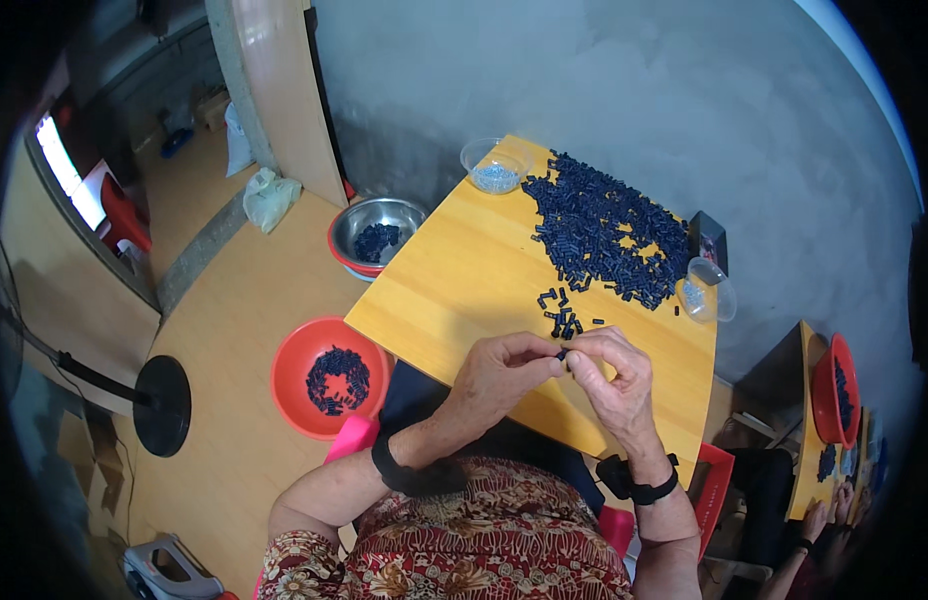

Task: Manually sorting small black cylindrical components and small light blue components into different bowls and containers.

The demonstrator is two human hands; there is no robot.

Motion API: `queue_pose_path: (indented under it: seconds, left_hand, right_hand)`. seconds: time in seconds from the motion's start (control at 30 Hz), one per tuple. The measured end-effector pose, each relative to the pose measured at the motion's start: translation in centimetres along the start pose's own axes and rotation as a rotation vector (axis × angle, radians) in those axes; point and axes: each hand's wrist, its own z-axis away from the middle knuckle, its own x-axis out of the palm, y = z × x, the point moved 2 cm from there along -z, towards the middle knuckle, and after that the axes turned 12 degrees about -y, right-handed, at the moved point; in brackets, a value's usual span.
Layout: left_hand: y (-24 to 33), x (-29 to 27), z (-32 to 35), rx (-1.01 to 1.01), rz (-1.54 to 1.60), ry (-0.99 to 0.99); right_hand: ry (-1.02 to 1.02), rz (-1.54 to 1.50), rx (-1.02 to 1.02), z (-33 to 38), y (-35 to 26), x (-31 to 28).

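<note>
My left hand (492, 380) and my right hand (622, 388) meet over the near part of a yellow wooden table (439, 275). Between their fingertips is a small black piece (562, 355), largely covered by the fingers; both hands are closed in a pinch on it. Just beyond them lie several loose short black cylindrical pieces (558, 312). Farther back spreads a big heap of the same black pieces (594, 220). A clear round bowl (476, 156) with small pale, shiny parts stands at the far left corner, and a tilted clear tub (724, 302) with similar parts is at the right edge.
A dark box (708, 240) sits beside the heap. On the left are a metal bowl (409, 213) and a red basin (289, 400), both holding black pieces. A black round stand base (164, 405) is farther left. At right, another person's hands (842, 500) work near a red basin (824, 400).
</note>
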Motion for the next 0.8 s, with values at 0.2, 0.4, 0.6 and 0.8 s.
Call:
queue_pose_path:
  seconds: [0.2, 0.4, 0.6, 0.8]
  left_hand:
    - [-0.1, -0.3, 0.1, 0.027, 0.127, -0.011]
    - [0.2, -0.6, 0.1, 0.001, 0.17, 0.005]
    - [0.6, -1.2, 0.1, 0.004, 0.214, 0.056]
    - [1.8, -2.3, 0.6, 0.048, 0.224, 0.139]
  right_hand:
    - [0.025, -0.024, -0.021, -0.5, -0.1, 0.5]
    - [0.015, -0.047, -0.041, -1.0, 0.0, 0.6]
    - [0.021, -0.069, -0.024, -1.5, 0.0, 0.8]
    - [0.005, 0.284, -0.238, -2.5, -1.0, 1.0]
